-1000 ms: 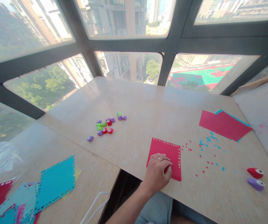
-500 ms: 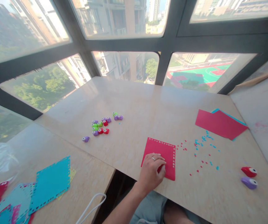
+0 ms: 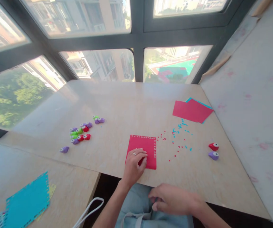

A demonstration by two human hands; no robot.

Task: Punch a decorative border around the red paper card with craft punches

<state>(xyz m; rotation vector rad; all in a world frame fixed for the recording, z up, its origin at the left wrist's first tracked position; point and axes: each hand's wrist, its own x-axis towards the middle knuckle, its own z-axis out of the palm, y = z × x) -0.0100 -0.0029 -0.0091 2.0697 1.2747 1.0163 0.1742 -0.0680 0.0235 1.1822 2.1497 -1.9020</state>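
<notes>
The left hand [image 3: 133, 164] lies open, fingers flat on the red punched paper square [image 3: 144, 148] near the tabletop's [image 3: 127, 104] near edge. The right hand [image 3: 171, 199] rests loosely curled in the lap, holding nothing.

Bright daylight through the windows [image 3: 98, 68], glare on tabletop [image 3: 117, 104], warped edges.

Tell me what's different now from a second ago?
The right hand has come into view, low over the lap below the table edge; earlier it was not in the picture. The view has also swung to the right. The left hand stays flat on the red punched sheet, and the little punches and paper bits lie as before.
</notes>
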